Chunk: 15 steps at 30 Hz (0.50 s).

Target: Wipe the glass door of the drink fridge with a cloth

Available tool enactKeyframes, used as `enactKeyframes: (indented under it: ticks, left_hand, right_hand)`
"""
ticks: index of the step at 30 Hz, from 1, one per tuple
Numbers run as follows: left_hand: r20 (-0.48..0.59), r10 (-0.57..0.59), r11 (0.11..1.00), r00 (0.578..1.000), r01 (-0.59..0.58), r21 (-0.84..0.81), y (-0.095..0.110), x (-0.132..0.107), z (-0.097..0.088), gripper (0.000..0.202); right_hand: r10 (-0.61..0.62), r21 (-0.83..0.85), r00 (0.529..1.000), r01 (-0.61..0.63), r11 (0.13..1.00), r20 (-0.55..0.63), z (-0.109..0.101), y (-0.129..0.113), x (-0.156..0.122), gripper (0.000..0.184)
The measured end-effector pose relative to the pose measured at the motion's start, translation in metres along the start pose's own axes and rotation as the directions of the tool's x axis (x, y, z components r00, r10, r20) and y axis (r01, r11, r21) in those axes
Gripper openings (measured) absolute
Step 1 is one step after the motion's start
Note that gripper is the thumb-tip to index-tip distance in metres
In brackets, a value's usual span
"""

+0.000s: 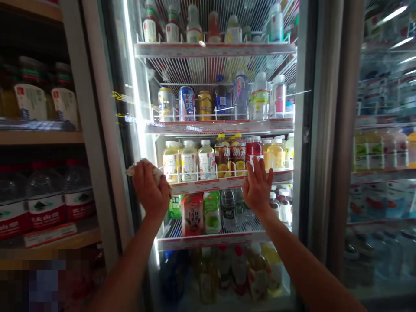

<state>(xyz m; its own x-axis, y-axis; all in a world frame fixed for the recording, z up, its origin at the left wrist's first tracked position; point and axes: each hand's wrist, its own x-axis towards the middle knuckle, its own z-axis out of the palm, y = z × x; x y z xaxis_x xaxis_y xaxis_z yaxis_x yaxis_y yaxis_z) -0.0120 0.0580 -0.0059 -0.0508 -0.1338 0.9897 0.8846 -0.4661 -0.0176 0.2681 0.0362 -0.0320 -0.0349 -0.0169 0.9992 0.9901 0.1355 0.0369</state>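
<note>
Matt cloth (129, 170), smooth glass door (221, 65) (quite glossy).

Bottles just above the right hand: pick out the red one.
The red bottle, right above the right hand; the bottles beside it are yellow or orange.

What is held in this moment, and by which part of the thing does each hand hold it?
The left hand holds a crumpled white cloth by its bunched middle, with the ends showing outside the fingers. The open right hand holds nothing, lying flat on the glass fridge door.

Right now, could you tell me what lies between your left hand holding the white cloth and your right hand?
Between the left hand and right hand, the head view shows pale yellow plastic bottles behind glass on a white wire shelf.
</note>
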Motion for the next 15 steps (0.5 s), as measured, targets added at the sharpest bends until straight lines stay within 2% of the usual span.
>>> enactKeyframes:
  ticks: [1,3,6,8,9,10,13,15]
  left_hand:
    - [-0.014,-0.004,1.0,1.0,0.004,-0.008,0.004,-0.004,0.0,0.058]
    - [0.047,0.122,0.991,0.991,-0.119,-0.057,0.029,-0.019,0.006,0.061]
    - [0.2,0.384,0.921,0.901,-0.358,-0.152,0.07,-0.048,0.017,0.058]
    - [0.255,0.458,0.888,0.852,-0.423,-0.18,0.072,-0.059,0.015,0.054]
    - [0.263,0.453,0.891,0.852,-0.42,-0.173,0.063,-0.062,0.011,0.053]
    - [0.256,0.421,0.907,0.87,-0.394,-0.151,0.05,-0.061,0.005,0.053]
    - [0.139,0.213,0.977,0.967,-0.206,-0.061,0.012,-0.053,-0.009,0.057]
    - [0.053,0.096,0.995,0.994,-0.094,-0.043,0.01,-0.05,-0.009,0.058]
  right_hand:
    - [0.005,0.001,1.0,-0.005,1.0,0.001,0.001,-0.001,0.0,0.06]
    - [0.015,0.008,1.0,-0.015,1.0,0.0,0.001,-0.001,-0.001,0.06]
    - [0.018,0.014,1.0,-0.018,1.0,0.01,-0.001,0.001,-0.001,0.06]
    - [0.007,0.016,1.0,-0.007,1.0,0.024,-0.003,0.005,-0.002,0.06]
    - [-0.002,0.019,0.999,0.001,1.0,0.032,-0.003,0.007,-0.003,0.06]
    - [-0.008,0.023,0.999,0.007,1.0,0.036,-0.004,0.008,-0.005,0.061]
    - [0.014,0.038,0.999,-0.016,0.999,0.045,-0.005,0.003,-0.012,0.062]
    - [0.048,0.049,0.998,-0.051,0.998,0.051,-0.004,-0.01,-0.019,0.064]
